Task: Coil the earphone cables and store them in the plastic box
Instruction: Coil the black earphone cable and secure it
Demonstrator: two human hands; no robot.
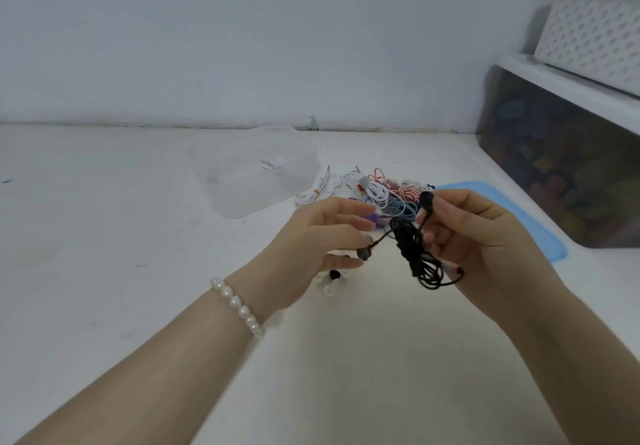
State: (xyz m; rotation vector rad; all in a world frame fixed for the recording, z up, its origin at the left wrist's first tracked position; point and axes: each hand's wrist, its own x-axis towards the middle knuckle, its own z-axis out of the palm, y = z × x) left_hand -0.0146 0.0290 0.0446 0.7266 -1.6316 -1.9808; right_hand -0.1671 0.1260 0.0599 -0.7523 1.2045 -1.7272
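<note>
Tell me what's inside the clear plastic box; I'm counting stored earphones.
One coiled white earphone cable lies inside the clear plastic box. Its translucent walls blur the rest, so anything more cannot be made out.

No legible text, label or number anywhere.

Soft, even light; slight overall blur.

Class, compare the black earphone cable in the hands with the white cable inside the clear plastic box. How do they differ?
The black cable is held above the table in the right hand, its end at the left hand; the white cable lies in the plastic box. The black looks bulkier with a loose end; the white looks small and tidy. Both are bundled.
</note>
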